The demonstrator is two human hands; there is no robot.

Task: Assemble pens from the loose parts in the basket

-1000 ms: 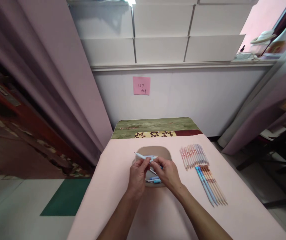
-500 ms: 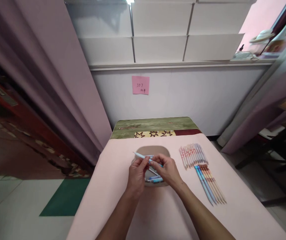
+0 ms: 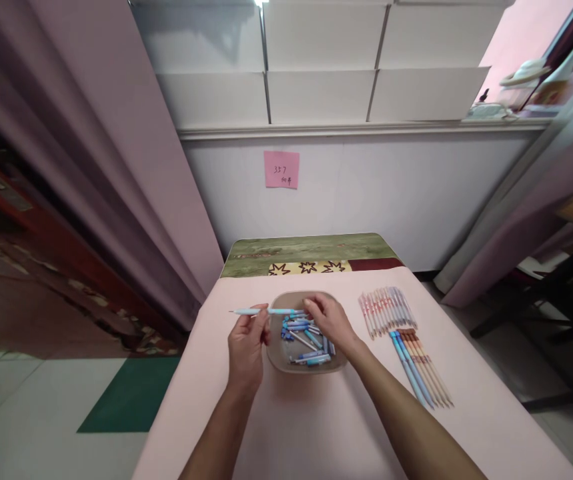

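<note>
A light blue pen lies level above the bin's back left part, its pointed tip out to the left. My left hand pinches it near the middle. My right hand has its fingers closed at the pen's right end; its fingertips partly hide that end. Below both hands stands a beige plastic bin with several short blue, white and dark blue pen parts lying loose in it. My right hand covers part of the bin's right rim.
Right of the bin, a row of clear pens with red and purple marks lies on the pink tablecloth. In front of it lie blue pens and brown-topped beige pens. A pink note is on the wall.
My left hand has moved left, and the pen has turned from slanted to nearly level. My right hand has shifted slightly right and up, so more of the bin's contents shows.
</note>
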